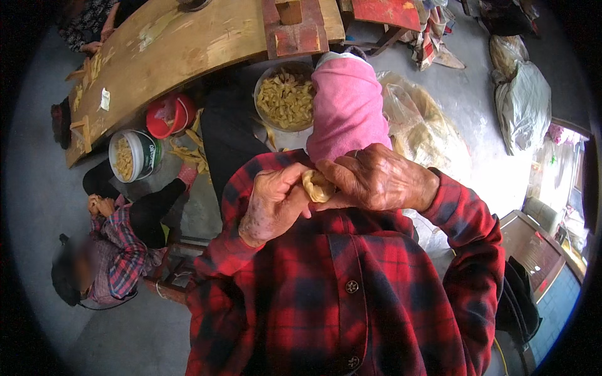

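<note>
Left hand (271, 203) and right hand (382, 178), both pinching one curled yellowish piece (318, 187) (at frame centre), pink cloth (348, 103) at upper centre

Left hand (274, 205): fingers and thumb pinched inward. Right hand (381, 178): back uppermost, fingers curled. Both forearms angle inward; hands close together before chest.

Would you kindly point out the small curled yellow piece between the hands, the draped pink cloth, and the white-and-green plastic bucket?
Small curled yellow piece (318, 187): head view, its upward-facing surface.
Draped pink cloth (348, 103): head view, its middle.
White-and-green plastic bucket (148, 163): head view, its green outer wall.
</note>
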A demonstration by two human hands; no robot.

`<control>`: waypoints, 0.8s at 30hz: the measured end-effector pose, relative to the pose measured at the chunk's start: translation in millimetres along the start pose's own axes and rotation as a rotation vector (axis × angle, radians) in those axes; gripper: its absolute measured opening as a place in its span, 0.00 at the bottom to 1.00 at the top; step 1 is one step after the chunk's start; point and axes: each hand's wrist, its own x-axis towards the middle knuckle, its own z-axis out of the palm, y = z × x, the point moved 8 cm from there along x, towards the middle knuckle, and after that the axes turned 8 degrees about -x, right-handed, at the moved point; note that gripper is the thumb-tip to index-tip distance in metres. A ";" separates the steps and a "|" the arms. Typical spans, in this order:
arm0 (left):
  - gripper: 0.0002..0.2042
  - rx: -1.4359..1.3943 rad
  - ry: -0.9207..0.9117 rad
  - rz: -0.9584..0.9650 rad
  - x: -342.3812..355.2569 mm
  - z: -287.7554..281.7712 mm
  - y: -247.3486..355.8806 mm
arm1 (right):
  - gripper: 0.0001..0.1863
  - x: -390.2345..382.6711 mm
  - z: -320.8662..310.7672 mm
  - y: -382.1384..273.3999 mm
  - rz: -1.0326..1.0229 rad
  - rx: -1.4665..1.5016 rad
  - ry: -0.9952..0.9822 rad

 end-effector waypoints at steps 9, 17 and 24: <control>0.03 0.031 -0.160 0.007 -9.9 -3.2 -1.7 | 0.15 -14.9 5.0 -0.3 -0.001 0.219 -0.006; 0.02 0.102 -0.147 0.014 -31.2 -16.9 4.8 | 0.09 -20.6 13.7 0.8 0.009 0.617 0.060; 0.15 0.309 -0.191 0.149 -16.8 -17.0 10.9 | 0.09 -18.9 31.6 13.3 0.119 0.753 0.032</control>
